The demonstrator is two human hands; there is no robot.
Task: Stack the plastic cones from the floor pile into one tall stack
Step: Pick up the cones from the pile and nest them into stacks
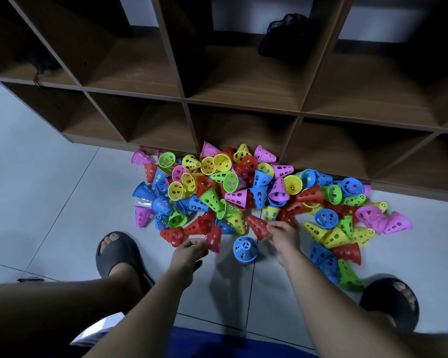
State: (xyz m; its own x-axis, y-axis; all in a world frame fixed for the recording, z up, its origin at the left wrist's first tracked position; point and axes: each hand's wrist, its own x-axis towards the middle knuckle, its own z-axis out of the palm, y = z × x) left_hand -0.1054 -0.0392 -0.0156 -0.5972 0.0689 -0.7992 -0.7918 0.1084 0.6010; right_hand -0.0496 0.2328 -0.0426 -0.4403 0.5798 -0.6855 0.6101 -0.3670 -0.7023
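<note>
A wide pile of perforated plastic cones [246, 192] in red, blue, yellow, green and pink lies on the floor against the shelf base. My left hand [189, 250] pinches the rim of a red cone [214, 239] at the pile's near edge. My right hand [282, 235] grips another red cone [256, 226] by its wide end. Between the two hands a single blue cone [245, 248] stands upright on the tiles, tip up.
A brown wooden cubby shelf [243, 104] rises right behind the pile; a dark bag [282, 34] sits in one upper cubby. My feet in black slippers [118, 253] [391, 303] flank the hands on light grey floor tiles [49, 202].
</note>
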